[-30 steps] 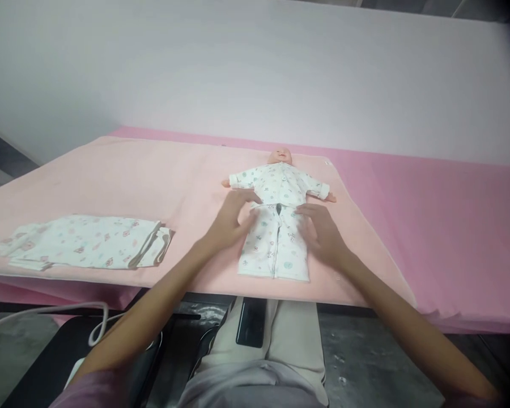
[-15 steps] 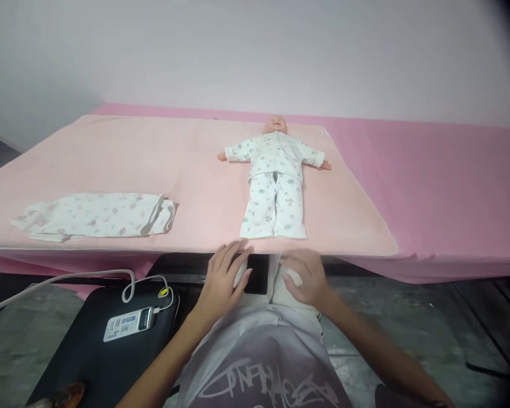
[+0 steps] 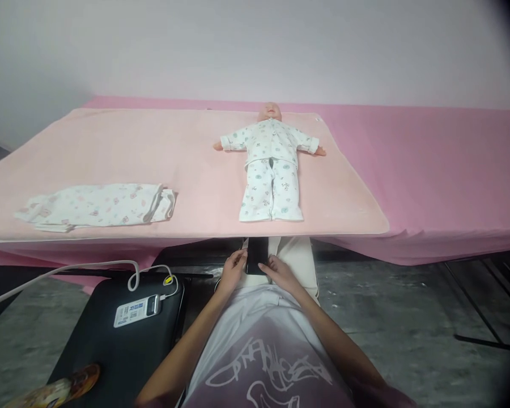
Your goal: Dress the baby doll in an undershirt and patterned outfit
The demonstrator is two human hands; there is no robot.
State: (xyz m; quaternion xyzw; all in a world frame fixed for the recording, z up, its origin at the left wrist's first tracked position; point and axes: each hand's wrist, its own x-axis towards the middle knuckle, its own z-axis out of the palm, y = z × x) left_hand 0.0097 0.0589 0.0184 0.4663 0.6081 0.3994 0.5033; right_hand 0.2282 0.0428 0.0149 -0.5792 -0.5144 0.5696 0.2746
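On my lap, below the table's front edge, lies a black smartphone (image 3: 257,254) with a dark screen. My left hand (image 3: 233,271) closes on its left side, fingers bent against the edge. From the right, my right hand (image 3: 283,275) grips the lower corner with the thumb on its face. Past the table edge, a baby doll (image 3: 270,112) lies on its back, arms spread, in a white printed top (image 3: 272,141) and matching trousers (image 3: 271,192). To the left is a folded white printed garment (image 3: 97,205).
A peach mat (image 3: 187,170) lies over a pink cloth (image 3: 442,170) on the table. At lower left, a black stool (image 3: 97,362) carries a power bank (image 3: 136,310) with a white cable (image 3: 89,264). Dark metal legs (image 3: 476,309) stand at right.
Both hands have drawn in from the table edge and closed on the smartphone's sides. The view has shifted, so the table and doll sit slightly higher.
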